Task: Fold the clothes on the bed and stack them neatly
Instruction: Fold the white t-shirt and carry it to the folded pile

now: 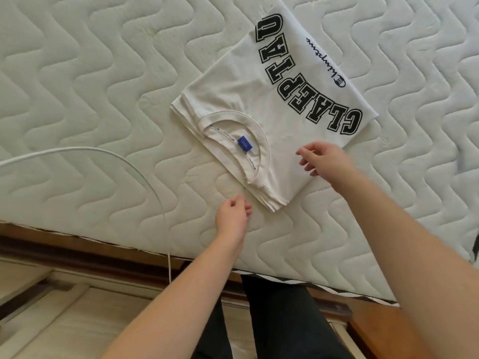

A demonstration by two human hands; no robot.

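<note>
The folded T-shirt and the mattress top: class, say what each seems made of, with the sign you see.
T-shirt: soft knit fabric, probably cotton jersey, matte cream; it creases softly and has a ribbed collar. Mattress top: quilted textile over padding, slightly sheeny off-white; stitched wavy lines puff between seams.

shirt: we see a white T-shirt (261, 99) folded flat on the quilted mattress (90, 73), black block letters up, blue neck label (244, 144) showing
left hand (233, 216): fingers loosely curled, holding nothing, just beside shirt's near corner
right hand (324, 161): fingers relaxed, over shirt's near edge, contact unclear
cable: white cable (145, 174) arcs across mattress at our left
bed frame (373, 330): wooden, along mattress edge
</note>
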